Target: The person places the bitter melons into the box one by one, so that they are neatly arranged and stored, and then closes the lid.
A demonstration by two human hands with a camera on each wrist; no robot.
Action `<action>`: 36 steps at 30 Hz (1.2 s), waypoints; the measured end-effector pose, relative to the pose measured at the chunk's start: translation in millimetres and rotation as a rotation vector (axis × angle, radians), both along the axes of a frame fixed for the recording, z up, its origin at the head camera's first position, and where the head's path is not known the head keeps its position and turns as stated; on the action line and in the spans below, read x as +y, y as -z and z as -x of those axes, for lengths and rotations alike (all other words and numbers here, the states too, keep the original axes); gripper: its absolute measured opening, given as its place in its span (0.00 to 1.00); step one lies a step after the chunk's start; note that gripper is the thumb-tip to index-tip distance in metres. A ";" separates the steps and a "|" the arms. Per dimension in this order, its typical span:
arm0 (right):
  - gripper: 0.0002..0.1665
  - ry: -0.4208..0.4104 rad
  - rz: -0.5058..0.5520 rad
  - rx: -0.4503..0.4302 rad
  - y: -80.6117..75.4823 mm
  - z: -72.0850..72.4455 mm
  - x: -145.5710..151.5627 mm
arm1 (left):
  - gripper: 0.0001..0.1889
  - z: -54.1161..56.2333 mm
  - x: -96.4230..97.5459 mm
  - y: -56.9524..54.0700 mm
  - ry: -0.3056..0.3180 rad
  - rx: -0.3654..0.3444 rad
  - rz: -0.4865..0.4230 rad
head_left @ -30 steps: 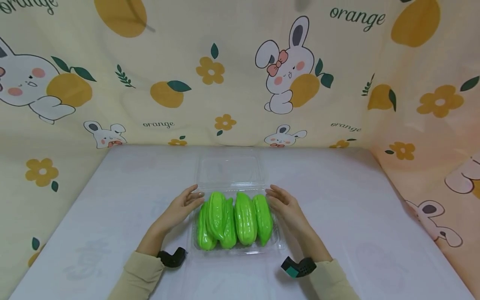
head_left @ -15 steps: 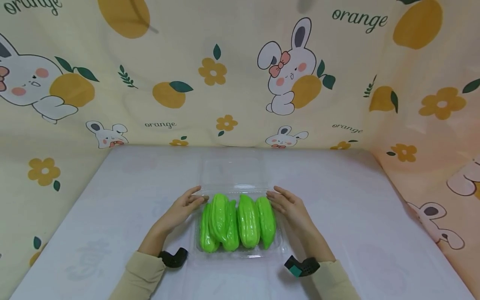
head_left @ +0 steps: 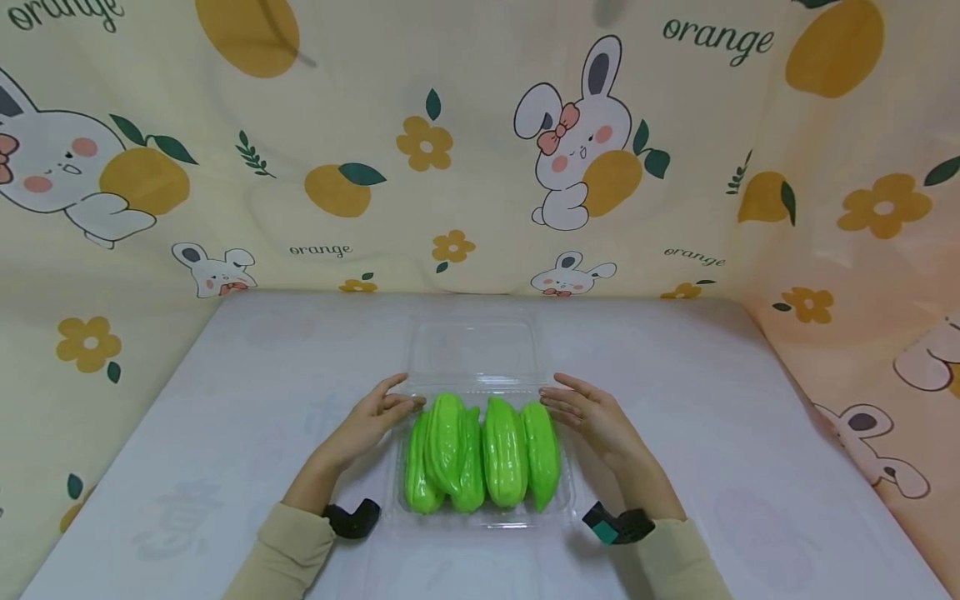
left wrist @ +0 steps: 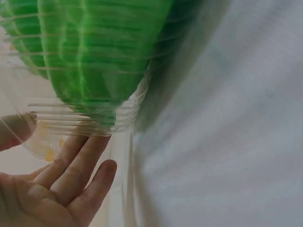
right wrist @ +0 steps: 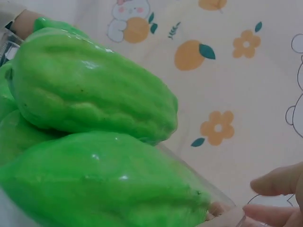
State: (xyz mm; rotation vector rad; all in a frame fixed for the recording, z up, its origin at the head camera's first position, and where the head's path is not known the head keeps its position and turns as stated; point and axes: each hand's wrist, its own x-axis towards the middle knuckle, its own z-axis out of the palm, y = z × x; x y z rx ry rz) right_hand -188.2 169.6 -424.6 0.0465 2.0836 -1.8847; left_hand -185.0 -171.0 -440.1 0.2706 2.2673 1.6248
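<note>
A clear plastic clamshell box (head_left: 510,523) lies on the table with its lid (head_left: 474,350) folded back flat. Several glossy green ridged gourds (head_left: 506,454) lie side by side in its base, some overlapping on the left. My left hand (head_left: 367,427) holds the far left corner; in the left wrist view its thumb is at the rim and its fingers (left wrist: 78,165) lie against the ribbed outer wall. At the far right corner my right hand (head_left: 603,423) pinches the edge, its fingers (right wrist: 270,213) at the rim beside a gourd tip (right wrist: 189,194). Its thumb is hidden in the head view.
White cloth covers the table (head_left: 225,433). A printed curtain (head_left: 465,192) with rabbits and oranges rises along the back and both sides. Each wrist carries a black camera, such as the one (head_left: 352,518) on the left wrist.
Both hands and the box with its gourds have shifted slightly right and nearer together. The lid has moved along with the base.
</note>
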 end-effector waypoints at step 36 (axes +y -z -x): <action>0.38 0.028 0.075 -0.073 8.6 3.6 1.6 | 0.32 2.7 3.6 5.5 -0.057 0.043 -0.031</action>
